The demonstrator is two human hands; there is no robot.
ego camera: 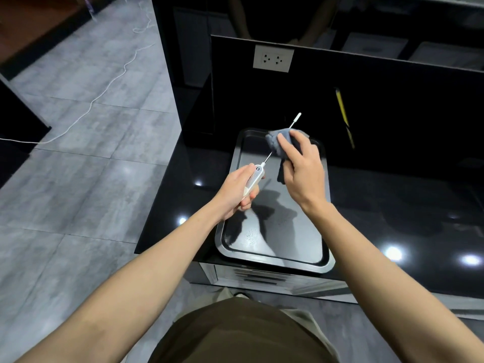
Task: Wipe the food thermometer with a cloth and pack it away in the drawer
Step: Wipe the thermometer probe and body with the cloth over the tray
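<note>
My left hand grips the white handle of the food thermometer, which points up and to the right over a metal tray. My right hand holds a grey cloth wrapped around the middle of the thin metal probe. The probe's white-capped tip sticks out beyond the cloth at the upper right. Below the counter edge, drawer fronts show under the tray.
The tray lies on a glossy black counter with a black back panel carrying a white double socket. A yellow-and-black stick leans against the panel. Grey tiled floor with a white cable lies to the left.
</note>
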